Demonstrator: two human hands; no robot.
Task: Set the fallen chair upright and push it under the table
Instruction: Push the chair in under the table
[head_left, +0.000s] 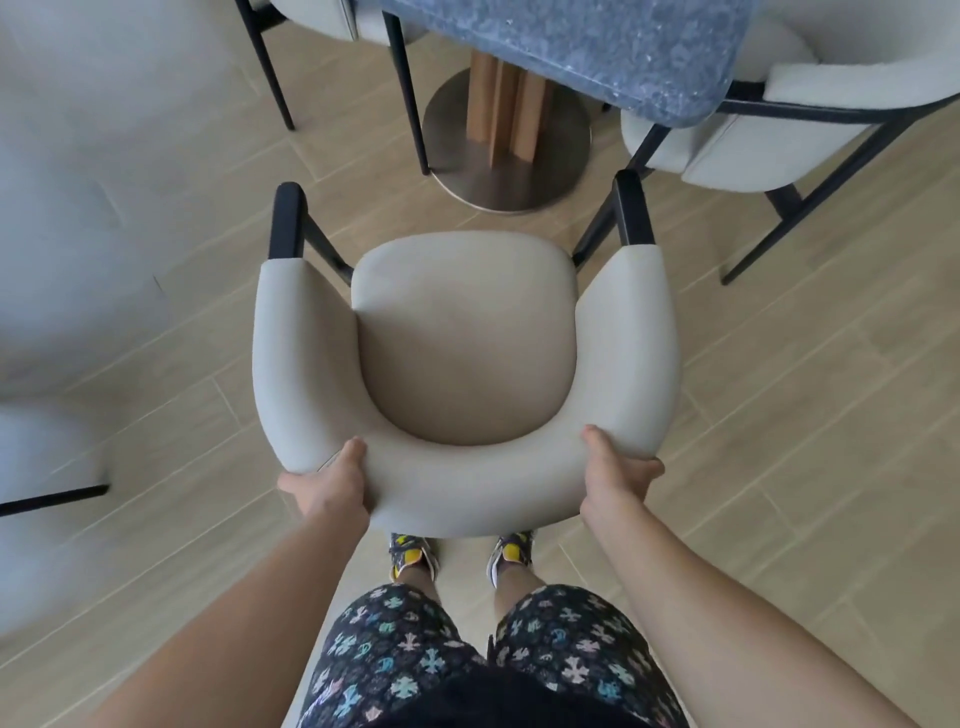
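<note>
Chair: a cream upholstered armchair with a curved wraparound back and black metal legs stands upright on the floor, its seat facing up, directly ahead of both hands.
Left hand: the left hand is clamped on the left curve of the backrest, thumb lying over the padded top, fingers wrapped under the outer side.
Right hand: the right hand grips the right curve of the same backrest in the same way, thumb on top, fingers behind.
Table: a blue speckled stone tabletop on a wooden column with a round brushed-metal base sits beyond the hands, past the chair's front edge; the chair's seat is not under it.
Other chairs: a matching cream chair stands beyond the right hand at the table's corner; another shows beyond the left hand.
Floor: pale wood-look planks.
Person: patterned dark shorts and colourful sneakers sit just behind the backrest, between the forearms.
</note>
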